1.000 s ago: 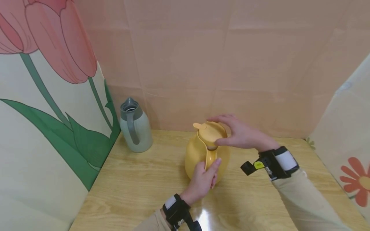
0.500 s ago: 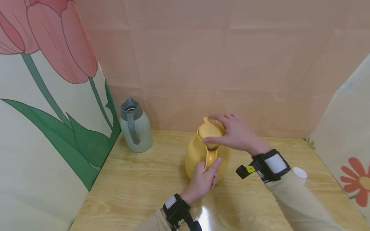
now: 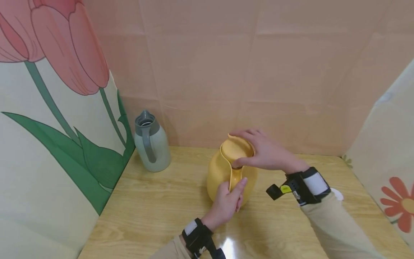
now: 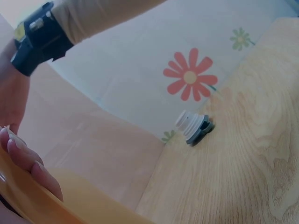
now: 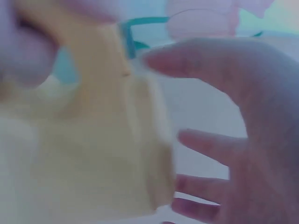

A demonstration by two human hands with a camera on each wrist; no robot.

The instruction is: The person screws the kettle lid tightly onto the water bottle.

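A yellow thermos jug (image 3: 216, 176) stands upright on the wooden table. My left hand (image 3: 224, 202) grips its handle (image 3: 236, 177), the thumb lying along the top of it. Over the mouth sits a round yellow lid (image 3: 237, 148) with a small tab at its back edge. Thumb and fingers of my right hand (image 3: 270, 151) span this lid, the thumb at the near side and the fingers at the far side. In the right wrist view the jug (image 5: 84, 163) is blurred, with the right hand's fingers curved beside its top. The palm side is hidden in the head view.
A grey-green thermos jug (image 3: 152, 144), its mouth uncovered, stands at the back left. On the right, partly behind my right forearm, lies a white threaded stopper (image 4: 194, 127) with a dark base. Printed cloth walls enclose the table (image 3: 145, 216) behind and on both sides.
The lid has turned, its tab swinging from the left round to the back, and now sits lower in the mouth. My right hand twisted over it, then shifted slightly back. The left hand stayed put.
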